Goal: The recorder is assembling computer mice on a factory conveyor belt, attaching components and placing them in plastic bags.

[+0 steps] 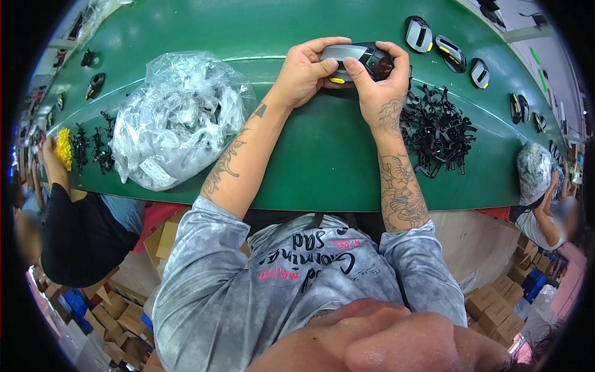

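Grey-and-black, the mouse shell (356, 52) is held beyond and left of the pile of black clips (437, 129); left hand (302, 72) and right hand (385, 84) grip opposite ends, seemingly to steady it. Left of that pile, a clear bag (180, 121) sits apparently within reach.

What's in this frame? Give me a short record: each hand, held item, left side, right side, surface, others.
left hand: fingers on the left end of the held item
right hand: fingers on its right end
held item: gray-and-black mouse-shaped piece, yellow part low on its left
left side: clear plastic bag, filled
right side: pile of black parts; similar mouse-shaped pieces beyond
surface: green table
others: one person at each side
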{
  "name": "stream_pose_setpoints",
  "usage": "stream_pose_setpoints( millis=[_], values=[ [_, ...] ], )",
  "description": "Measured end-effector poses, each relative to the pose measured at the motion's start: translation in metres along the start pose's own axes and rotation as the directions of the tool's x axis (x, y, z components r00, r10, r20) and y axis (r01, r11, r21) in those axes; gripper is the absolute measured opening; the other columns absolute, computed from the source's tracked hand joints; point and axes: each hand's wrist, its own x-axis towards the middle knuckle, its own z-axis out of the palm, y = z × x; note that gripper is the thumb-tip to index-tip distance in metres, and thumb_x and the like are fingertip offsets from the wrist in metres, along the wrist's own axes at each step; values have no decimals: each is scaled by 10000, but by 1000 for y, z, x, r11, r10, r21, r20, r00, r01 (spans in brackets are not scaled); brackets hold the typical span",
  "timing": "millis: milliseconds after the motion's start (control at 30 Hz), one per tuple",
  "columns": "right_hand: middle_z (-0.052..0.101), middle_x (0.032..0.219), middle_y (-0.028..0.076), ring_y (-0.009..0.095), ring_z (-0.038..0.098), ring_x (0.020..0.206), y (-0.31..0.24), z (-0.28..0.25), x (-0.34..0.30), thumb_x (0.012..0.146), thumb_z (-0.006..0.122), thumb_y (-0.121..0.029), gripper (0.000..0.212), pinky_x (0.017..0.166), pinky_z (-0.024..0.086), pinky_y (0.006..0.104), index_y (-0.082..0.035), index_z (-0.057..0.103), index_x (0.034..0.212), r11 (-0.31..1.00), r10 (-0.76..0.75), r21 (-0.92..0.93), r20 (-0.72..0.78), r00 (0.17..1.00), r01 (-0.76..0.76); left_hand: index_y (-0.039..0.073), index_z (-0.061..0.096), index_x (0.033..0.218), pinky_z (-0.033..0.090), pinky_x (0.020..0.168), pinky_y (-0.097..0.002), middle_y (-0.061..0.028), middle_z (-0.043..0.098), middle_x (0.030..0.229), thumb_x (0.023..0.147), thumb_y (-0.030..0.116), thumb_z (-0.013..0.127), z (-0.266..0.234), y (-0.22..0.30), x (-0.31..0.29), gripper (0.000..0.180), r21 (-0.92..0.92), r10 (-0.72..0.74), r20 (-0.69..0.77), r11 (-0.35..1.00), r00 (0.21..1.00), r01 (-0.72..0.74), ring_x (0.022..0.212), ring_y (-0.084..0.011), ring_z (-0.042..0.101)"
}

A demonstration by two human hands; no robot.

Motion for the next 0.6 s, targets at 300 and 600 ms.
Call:
stream_pose_setpoints(
  millis=[300, 600],
  values=[
    [598, 1085, 69, 140, 615, 993, -8, -4, 0, 912, 800, -103, 562, 906, 530, 283, -13, 465, 1355, 899, -38, 436, 153, 988, -33, -58, 444, 1459, 653, 892, -457, -208, 633, 1319, 1038, 150, 576, -5, 8, 2, 488, -294, -70, 6, 953, 998, 69, 1149, -296, 690],
    [633, 934, 60, 134, 595, 833, -4, -4, 3, 834, 755, -143, 316, 741, 522, 299, 4, 600, 1067, 886, 231, 410, 13, 973, -216, -50, 600, 1372, 561, 1009, -397, -159, 675, 1267, 734, -37, 809, 3, 6, -6, 671, -5, -89, 69, 996, 994, 89, 1128, -268, 677]
  ],
)
